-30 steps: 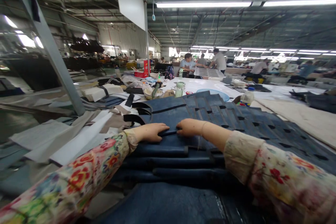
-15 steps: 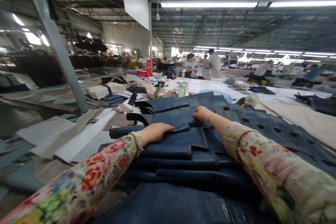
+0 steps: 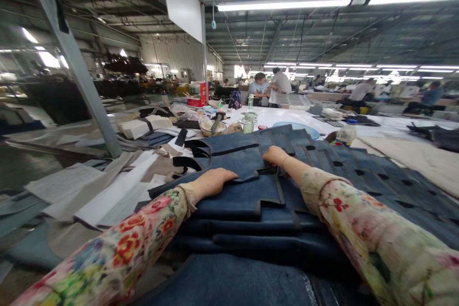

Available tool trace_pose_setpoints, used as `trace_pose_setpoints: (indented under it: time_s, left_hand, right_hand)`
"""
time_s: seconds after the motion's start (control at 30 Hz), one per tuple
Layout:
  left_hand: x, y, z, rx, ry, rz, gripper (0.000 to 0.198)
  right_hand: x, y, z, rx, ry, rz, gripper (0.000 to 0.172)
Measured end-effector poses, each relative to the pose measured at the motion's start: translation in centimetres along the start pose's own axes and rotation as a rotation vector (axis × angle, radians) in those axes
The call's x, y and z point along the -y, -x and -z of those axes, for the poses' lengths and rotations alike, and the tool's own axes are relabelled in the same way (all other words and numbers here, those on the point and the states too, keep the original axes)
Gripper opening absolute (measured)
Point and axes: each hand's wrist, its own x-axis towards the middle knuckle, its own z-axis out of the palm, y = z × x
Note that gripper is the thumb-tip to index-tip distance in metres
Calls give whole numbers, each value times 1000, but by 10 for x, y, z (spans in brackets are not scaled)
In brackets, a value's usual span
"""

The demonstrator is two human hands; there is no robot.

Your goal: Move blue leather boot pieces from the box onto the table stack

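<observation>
Several dark blue, leather-like pieces with grey bound edges lie in an overlapping stack. On the top blue piece (image 3: pixel 236 155), which has a black strip across it, my left hand (image 3: pixel 214 181) rests flat with fingers stretched out near its lower edge. My right hand (image 3: pixel 275 156) is closed in a pinch at that piece's right edge; its fingertips are partly hidden. Black loop straps (image 3: pixel 191 155) stick out at the stack's left. More blue pieces (image 3: pixel 353 172) fan out to the right, with dark oval openings. Another blue piece (image 3: pixel 229 279) lies closest to me.
Grey and white material sheets (image 3: pixel 103 196) lie loosely at the left, beside a slanted metal post (image 3: pixel 86 86). Behind the stack are a green cup (image 3: pixel 248 123), a clear jug (image 3: pixel 346 134) and a red box (image 3: pixel 197 100). Co-workers (image 3: pixel 281 81) are across the white table (image 3: pixel 276 117).
Both hands stay almost where they were on the blue piece. The view has shifted slightly, and a standing co-worker in the background has moved left and leans toward the seated one.
</observation>
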Motion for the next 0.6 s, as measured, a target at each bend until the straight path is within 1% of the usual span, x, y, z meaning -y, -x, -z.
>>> trace_pose_setpoints:
  time_s: [0.1,0.23,0.4,0.6]
  left_hand:
    - [1,0,-1,-4,-3,-3,54]
    - [1,0,-2,-10,-2,-8,54]
    - [-2,1,2,-30,-62,-1,49]
    - [-10,4,6,-106,-259,125,34]
  right_hand:
    - [1,-3,-1,26,-67,-27,18]
    - [-1,-6,-3,33,-120,-61,21]
    - [-3,-7,-7,50,-150,-66,15]
    - [2,-1,-5,74,-145,-57,21]
